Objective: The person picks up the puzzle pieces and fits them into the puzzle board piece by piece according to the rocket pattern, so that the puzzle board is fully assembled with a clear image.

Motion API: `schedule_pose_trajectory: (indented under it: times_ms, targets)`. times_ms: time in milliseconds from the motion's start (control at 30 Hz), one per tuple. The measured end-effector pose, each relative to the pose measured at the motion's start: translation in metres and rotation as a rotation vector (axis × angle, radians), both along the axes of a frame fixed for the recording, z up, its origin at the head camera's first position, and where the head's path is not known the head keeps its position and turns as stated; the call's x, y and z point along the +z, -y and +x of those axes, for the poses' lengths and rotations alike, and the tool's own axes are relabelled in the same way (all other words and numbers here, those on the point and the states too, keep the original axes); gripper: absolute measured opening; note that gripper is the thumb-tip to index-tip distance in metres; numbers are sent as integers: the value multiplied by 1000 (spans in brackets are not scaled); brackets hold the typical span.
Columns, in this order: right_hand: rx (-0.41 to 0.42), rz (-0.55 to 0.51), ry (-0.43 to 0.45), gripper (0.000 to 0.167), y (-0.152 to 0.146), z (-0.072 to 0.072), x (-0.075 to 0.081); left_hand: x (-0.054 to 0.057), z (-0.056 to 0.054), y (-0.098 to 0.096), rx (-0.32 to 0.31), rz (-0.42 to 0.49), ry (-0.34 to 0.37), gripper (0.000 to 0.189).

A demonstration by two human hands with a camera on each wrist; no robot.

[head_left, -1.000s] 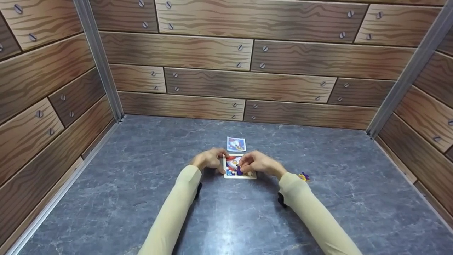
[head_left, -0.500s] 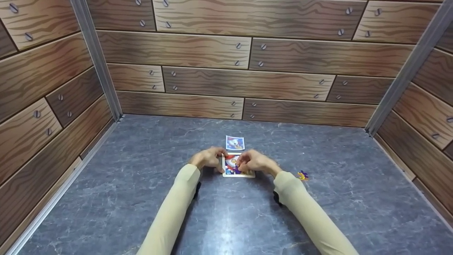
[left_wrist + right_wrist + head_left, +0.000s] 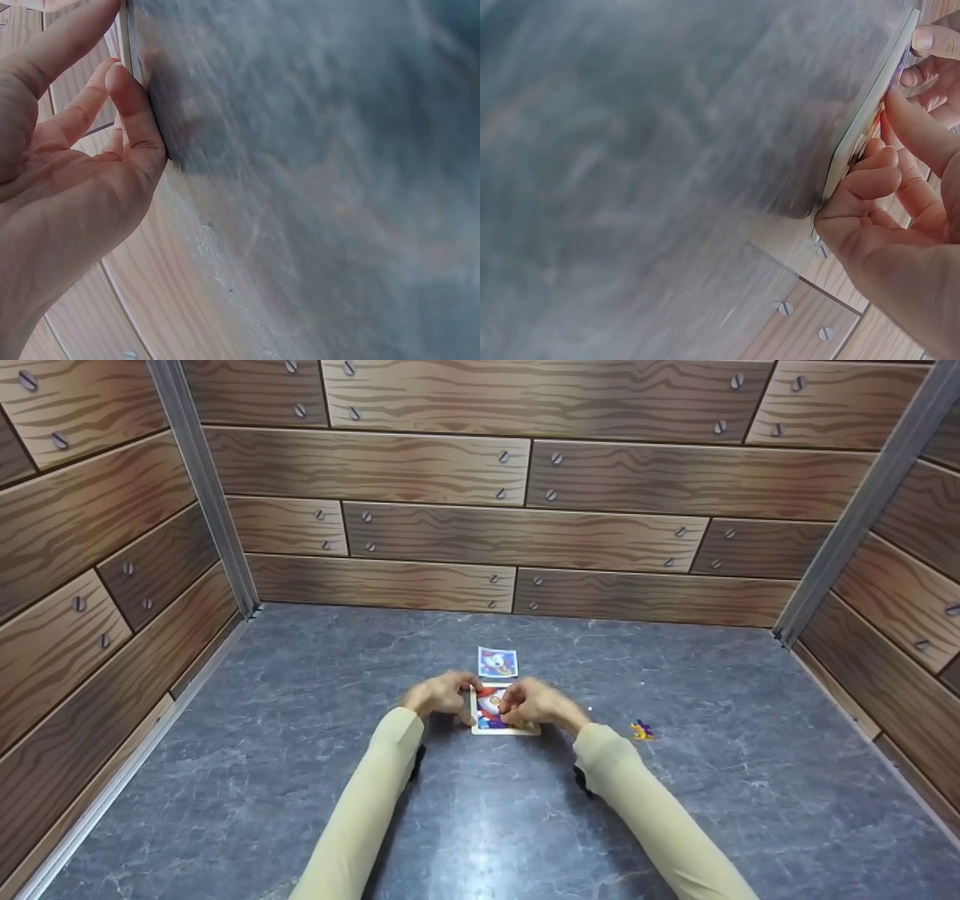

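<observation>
A small jigsaw puzzle board (image 3: 504, 731) with a pale rim lies flat, its picture red, white and blue-purple. My left hand (image 3: 446, 694) holds its left edge, thumb low on the side and fingers at the upper corner. With thumb and forefinger, my right hand (image 3: 540, 702) pinches a small purple puzzle piece down at the board's picture; the fingers mostly hide the piece. In the right wrist view the thumb (image 3: 919, 127) meets the board's top, while the curled lower fingers rest by its edge.
Just behind the board lies a picture card (image 3: 497, 663) with a similar image. A few loose yellow-purple puzzle pieces (image 3: 642, 729) sit to the right, beyond the right wrist. Wood-patterned walls (image 3: 390, 581) enclose the grey marbled table (image 3: 337, 660) at back and sides.
The purple piece, more visible between the right fingers before, now sits lower and flatter against the board. The right forearm has shifted slightly left; the left hand keeps its hold.
</observation>
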State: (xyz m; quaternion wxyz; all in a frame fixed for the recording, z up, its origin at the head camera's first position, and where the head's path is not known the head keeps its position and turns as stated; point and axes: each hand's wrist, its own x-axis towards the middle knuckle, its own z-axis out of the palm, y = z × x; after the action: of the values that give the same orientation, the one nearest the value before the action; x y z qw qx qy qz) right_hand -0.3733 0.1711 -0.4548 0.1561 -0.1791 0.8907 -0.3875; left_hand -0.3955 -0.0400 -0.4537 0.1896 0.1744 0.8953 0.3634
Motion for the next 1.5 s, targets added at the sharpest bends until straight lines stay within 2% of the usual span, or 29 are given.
schedule_pose_trajectory:
  times_ms: [233,500,733,833,967,1100,1333,1500]
  targets:
    - [-2,18,-22,6,1,1,-1,0,1,0,7,6,3,59]
    - [-27,33,-40,5,1,0,0,0,1,-1,12,11,7,57]
    - [24,12,-41,9,-6,0,1,0,1,-1,28,-2,29,55]
    - [28,-35,6,14,-12,0,2,1,1,-1,41,-7,39,55]
    - [30,-158,105,19,-22,1,2,1,0,-2,45,-18,42,55]
    - [42,-226,152,25,-33,2,4,2,-1,-3,53,-35,41,56]
    - [68,-191,143,29,-52,1,7,5,0,-4,56,-29,41,54]
    - [81,-165,175,33,-67,3,8,4,1,-4,58,-39,45,52]
